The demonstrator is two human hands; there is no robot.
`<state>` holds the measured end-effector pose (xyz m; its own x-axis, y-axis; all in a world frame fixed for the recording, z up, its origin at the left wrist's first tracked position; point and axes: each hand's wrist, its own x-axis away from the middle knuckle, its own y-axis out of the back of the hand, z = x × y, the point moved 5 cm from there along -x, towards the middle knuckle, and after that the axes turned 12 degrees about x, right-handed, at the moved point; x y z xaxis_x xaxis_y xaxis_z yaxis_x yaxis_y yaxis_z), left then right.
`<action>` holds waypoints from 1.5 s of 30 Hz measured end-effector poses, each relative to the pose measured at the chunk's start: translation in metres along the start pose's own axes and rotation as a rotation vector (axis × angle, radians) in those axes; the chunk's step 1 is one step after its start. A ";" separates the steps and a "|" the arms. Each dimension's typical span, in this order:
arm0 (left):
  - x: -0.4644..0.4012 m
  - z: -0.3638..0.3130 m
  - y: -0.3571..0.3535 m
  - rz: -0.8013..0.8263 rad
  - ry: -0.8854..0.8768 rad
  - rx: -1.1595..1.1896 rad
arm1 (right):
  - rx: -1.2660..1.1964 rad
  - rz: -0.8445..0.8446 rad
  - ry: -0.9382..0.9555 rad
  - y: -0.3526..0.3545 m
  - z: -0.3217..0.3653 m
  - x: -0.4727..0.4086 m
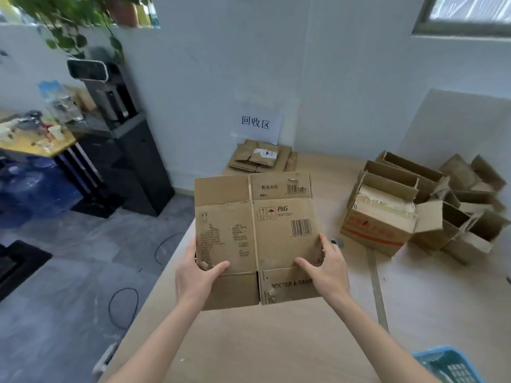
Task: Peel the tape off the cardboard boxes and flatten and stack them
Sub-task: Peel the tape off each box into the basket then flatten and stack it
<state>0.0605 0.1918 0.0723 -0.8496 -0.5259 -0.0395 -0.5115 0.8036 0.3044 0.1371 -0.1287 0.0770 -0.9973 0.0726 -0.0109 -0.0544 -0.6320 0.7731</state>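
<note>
A flattened brown P&G cardboard box [254, 230] is held up above the table, its printed face toward me and flaps spread top and bottom. My left hand [197, 275] grips its lower left edge, thumb on the front. My right hand [325, 268] grips the lower right edge, thumb also on the front. A stack of flattened boxes [261, 157] lies at the table's far end under a white paper sign [255, 124]. Several unflattened open boxes [414, 205] stand in a cluster at the right.
The pale wooden table [276, 341] runs from me to the wall. A blue plastic basket [448, 364] shows at the bottom right corner. Left of the table are grey floor with cables, a black water dispenser [116, 111], blue water jugs and a cluttered yellow table.
</note>
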 end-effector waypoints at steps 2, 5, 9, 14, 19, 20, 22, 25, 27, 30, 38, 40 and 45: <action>-0.020 -0.033 0.040 -0.038 -0.068 0.027 | -0.014 -0.020 0.067 0.009 0.057 -0.009; -0.047 -0.068 0.111 -0.117 -0.121 0.081 | -0.036 -0.016 0.153 0.011 0.145 -0.017; -0.082 -0.093 0.216 -0.212 -0.160 0.092 | -0.085 -0.009 0.263 -0.010 0.261 -0.011; -0.126 -0.096 0.343 -0.268 -0.187 0.062 | -0.114 -0.020 0.341 -0.057 0.387 0.008; -0.166 -0.085 0.431 -0.309 -0.190 0.044 | -0.143 -0.033 0.373 -0.107 0.468 0.020; -0.173 -0.083 0.443 -0.314 -0.193 0.039 | -0.139 -0.038 0.378 -0.116 0.481 0.021; -0.189 -0.078 0.465 -0.317 -0.195 0.026 | -0.131 -0.035 0.378 -0.133 0.502 0.020; -0.215 -0.070 0.484 -0.312 -0.197 0.018 | -0.116 -0.031 0.374 -0.155 0.526 0.013; -0.237 -0.065 0.491 -0.301 -0.199 0.018 | -0.112 -0.038 0.369 -0.168 0.539 0.001; -0.274 -0.056 0.496 -0.291 -0.186 0.018 | -0.119 -0.044 0.354 -0.189 0.555 -0.022; -0.402 -0.053 0.483 -0.234 -0.239 -0.072 | -0.122 -0.064 0.256 -0.252 0.584 -0.116; -0.440 -0.059 0.470 -0.185 -0.246 -0.099 | -0.104 -0.088 0.218 -0.259 0.588 -0.144; -0.512 -0.069 0.422 -0.068 -0.256 -0.079 | -0.057 -0.140 0.125 -0.257 0.581 -0.202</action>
<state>0.2880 0.7813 0.2866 -0.8237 -0.4818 -0.2989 -0.5652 0.7396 0.3655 0.3807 0.4676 0.2489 -0.9780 0.0682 -0.1972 -0.1918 -0.6653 0.7215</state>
